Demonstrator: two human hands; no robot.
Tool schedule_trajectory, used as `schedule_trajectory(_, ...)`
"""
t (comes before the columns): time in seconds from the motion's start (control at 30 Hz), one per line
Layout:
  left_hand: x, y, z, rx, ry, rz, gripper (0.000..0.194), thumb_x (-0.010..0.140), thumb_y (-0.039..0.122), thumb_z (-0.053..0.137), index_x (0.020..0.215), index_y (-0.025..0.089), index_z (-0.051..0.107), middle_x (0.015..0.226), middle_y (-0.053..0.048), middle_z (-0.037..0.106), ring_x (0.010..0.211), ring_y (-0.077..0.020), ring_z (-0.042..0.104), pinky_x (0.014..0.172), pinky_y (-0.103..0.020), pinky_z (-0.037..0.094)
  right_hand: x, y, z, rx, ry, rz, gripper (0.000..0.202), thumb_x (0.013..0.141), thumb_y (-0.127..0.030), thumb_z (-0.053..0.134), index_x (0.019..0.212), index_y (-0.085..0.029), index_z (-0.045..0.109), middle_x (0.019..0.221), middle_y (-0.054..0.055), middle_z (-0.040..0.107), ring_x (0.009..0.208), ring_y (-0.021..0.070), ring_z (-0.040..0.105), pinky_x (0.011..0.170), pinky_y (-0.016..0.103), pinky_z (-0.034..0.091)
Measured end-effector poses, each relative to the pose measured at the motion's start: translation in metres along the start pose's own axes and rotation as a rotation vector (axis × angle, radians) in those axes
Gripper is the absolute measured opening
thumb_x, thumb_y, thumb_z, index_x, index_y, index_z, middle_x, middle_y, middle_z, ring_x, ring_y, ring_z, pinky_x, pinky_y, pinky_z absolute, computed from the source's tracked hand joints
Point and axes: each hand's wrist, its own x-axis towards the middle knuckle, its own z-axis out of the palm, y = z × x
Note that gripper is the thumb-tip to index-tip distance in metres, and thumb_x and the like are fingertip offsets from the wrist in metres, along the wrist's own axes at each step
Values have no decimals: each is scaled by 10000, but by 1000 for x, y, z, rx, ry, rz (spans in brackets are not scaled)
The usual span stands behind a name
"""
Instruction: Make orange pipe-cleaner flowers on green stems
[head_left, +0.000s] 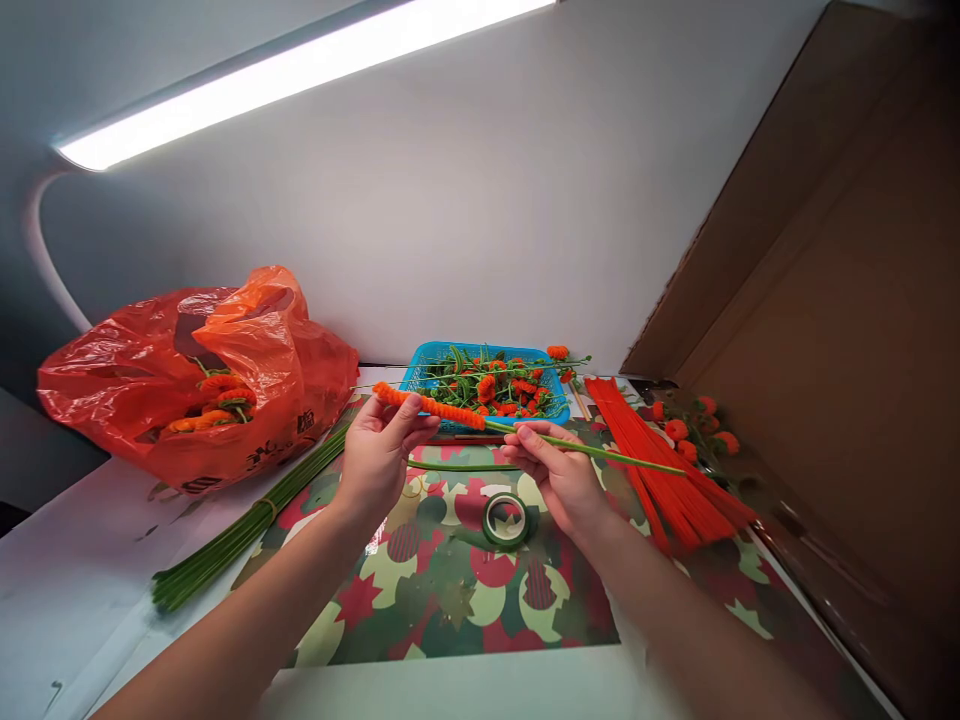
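Note:
My left hand point(375, 455) pinches a fuzzy orange chenille stem point(448, 409) between thumb and fingers. Its right end meets a long green stem point(622, 457), which my right hand point(559, 478) holds between thumb and fingertips. Both pieces are raised in front of a blue basket point(429, 350). On the patterned mat point(450, 600) below lies a roll of green tape point(489, 522), nearest to my right hand. Another green stem point(465, 467) shows behind the hands. Whether the orange and green pieces are fastened together, I cannot tell.
Orange flowers with green stems point(487, 387) fill the basket. At left stands a red plastic bag point(150, 350) with flowers inside, near a tied green stem bundle point(300, 487). Orange-red strips point(645, 455) and flowers point(677, 430) lie right, beside cardboard point(810, 280). A lamp point(300, 85) hangs overhead.

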Motion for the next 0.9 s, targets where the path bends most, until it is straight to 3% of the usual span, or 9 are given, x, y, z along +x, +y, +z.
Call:
schedule_trajectory(0.17,1,1,0,-34,7,-31,474,468,355,895,759,162,575,652,60,640,516,-82,657,548,-166,560,0,1,-1,6,-17,14,314,524,-356,882,716,-169,718,665,9,735,601,119,693,663,231,572)
schedule_trajectory(0.37,1,0,-1,6,-16,-14,414,541,362,867,772,165,586,664,57,639,542,-75,656,591,-170,564,-2,0,2,4,12,13,290,518,-334,880,691,-164,721,652,18,730,581,127,686,666,253,571)
schedule_trajectory(0.9,-4,0,1,-3,-5,-22,411,517,338,885,767,152,618,655,53,647,542,-68,650,590,-159,558,-6,2,6,-22,51,-35,312,507,-360,882,693,-169,720,662,22,736,612,137,701,710,269,576)
